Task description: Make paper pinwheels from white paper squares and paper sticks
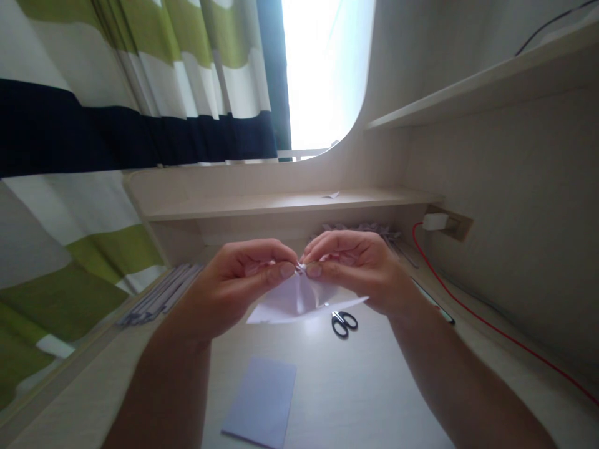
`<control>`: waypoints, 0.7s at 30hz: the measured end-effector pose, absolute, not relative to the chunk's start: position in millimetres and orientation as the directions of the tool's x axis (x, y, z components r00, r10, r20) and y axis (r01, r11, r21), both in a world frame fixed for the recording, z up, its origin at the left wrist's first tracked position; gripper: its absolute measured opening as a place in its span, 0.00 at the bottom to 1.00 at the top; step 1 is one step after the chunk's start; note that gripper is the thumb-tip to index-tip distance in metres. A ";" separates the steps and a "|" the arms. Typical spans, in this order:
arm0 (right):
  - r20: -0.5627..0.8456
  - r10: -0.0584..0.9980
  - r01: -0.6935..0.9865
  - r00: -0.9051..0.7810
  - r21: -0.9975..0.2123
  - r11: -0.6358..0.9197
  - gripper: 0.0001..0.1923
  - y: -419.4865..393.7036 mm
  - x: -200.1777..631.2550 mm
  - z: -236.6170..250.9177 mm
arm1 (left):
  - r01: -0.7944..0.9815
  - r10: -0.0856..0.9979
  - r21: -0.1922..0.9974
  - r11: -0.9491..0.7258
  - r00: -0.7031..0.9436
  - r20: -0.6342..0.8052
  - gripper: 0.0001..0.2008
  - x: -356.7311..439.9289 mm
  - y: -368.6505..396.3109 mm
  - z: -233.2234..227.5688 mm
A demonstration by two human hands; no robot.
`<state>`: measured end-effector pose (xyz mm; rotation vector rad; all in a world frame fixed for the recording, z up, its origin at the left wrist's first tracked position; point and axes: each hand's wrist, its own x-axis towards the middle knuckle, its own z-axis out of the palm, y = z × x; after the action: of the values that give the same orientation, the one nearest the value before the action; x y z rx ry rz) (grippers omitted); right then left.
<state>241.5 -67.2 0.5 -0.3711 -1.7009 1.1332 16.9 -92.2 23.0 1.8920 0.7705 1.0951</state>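
A pale sheet of paper (pixel 285 302) hangs between my hands, gathered into creases at its top and spreading out below. My left hand (pixel 248 271) pinches the gathered point from the left with thumb and forefinger. From the right, my right hand (pixel 349 262) pinches the same point, its fingertips almost meeting those of the left. The fine folds under the fingertips are partly hidden. Just below the paper, scissors (pixel 344 324) with black handles lie on the desk, their blades mostly covered by the sheet.
A stack of pale paper (pixel 262 399) lies near the front. Folded paper strips (pixel 161 293) are at the left, and a pile of folded pieces (pixel 374 232) sits at the back. A phone (pixel 433 300) and red cable (pixel 461 302) run along the right. A shelf (pixel 243 206) spans the back.
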 end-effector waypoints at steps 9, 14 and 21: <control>0.580 0.684 -0.338 -0.443 -0.814 0.472 0.04 -64.8 238.9 1.9 | 0.138 0.813 0.855 -0.500 0.416 0.409 0.05 21.5 -96.0 26.3; 0.573 0.696 -0.412 -0.433 -0.812 0.413 0.03 -60.8 237.7 -0.5 | 0.205 0.827 0.813 -0.545 0.292 0.481 0.02 26.0 -96.0 28.1; 0.549 0.711 -0.461 -0.440 -0.817 0.346 0.03 -60.5 232.2 -2.7 | 0.199 0.792 0.767 -0.609 0.209 0.574 0.08 27.5 -88.4 21.9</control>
<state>232.2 -60.5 -2.7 -0.2356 -1.5211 1.3508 27.5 -88.4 21.9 1.9441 0.9158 1.4150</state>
